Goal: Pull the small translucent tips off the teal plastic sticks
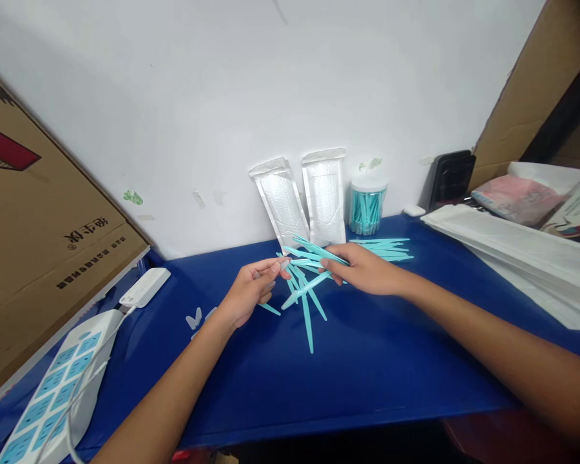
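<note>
My right hand [350, 267] is closed round a fanned bunch of turquoise eyebrow razors [314, 250], their ends pointing left. Thumb and fingers of my left hand [254, 287] pinch a small translucent razor cap [284, 265] at the tip of one razor; I cannot tell whether the cap is on it. Beneath and between the hands, several loose razors [308, 325] lie spread on the blue table [290, 386]. More razors [384, 249] lie side by side beyond my right wrist. Small translucent caps [193, 318] rest near my left forearm.
Two silver bubble mailers [324, 196] lean against the wall, beside a clear jar [367, 207] of turquoise razors. A power strip [62, 386], white adapter [145, 287] and cardboard box [43, 245] are at left. White packaging sleeves [522, 258] and a black object [450, 179] occupy the right.
</note>
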Tool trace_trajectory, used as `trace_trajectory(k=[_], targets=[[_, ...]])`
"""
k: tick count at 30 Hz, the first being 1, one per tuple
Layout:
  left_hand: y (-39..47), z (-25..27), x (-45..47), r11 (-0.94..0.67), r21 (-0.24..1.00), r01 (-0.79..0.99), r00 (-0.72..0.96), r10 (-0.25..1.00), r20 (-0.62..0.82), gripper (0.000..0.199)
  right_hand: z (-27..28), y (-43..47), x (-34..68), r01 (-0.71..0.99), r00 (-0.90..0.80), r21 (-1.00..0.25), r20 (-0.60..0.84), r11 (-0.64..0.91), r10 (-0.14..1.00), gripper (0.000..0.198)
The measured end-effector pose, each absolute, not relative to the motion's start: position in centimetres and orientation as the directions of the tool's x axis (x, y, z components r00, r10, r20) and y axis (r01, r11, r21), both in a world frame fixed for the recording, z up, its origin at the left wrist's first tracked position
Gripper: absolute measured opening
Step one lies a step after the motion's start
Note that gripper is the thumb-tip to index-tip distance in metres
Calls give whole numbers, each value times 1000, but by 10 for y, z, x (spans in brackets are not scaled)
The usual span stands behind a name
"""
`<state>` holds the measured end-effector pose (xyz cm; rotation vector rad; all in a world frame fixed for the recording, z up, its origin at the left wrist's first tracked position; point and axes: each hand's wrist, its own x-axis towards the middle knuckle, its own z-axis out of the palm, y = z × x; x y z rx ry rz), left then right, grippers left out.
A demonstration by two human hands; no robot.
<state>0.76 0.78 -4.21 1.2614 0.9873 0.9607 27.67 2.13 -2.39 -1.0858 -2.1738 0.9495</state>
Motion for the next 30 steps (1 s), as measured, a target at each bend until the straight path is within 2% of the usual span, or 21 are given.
trace_trajectory(k=[15,30], targets=[[6,-35,7,168,976,-141,308,944,-118,44,-26,21,276,451,-558,-764,162,461,814,33],[7,-36,3,206,962,-181,386,914,-123,39,-27,22,278,460,-517,-714,268,528,813,31]])
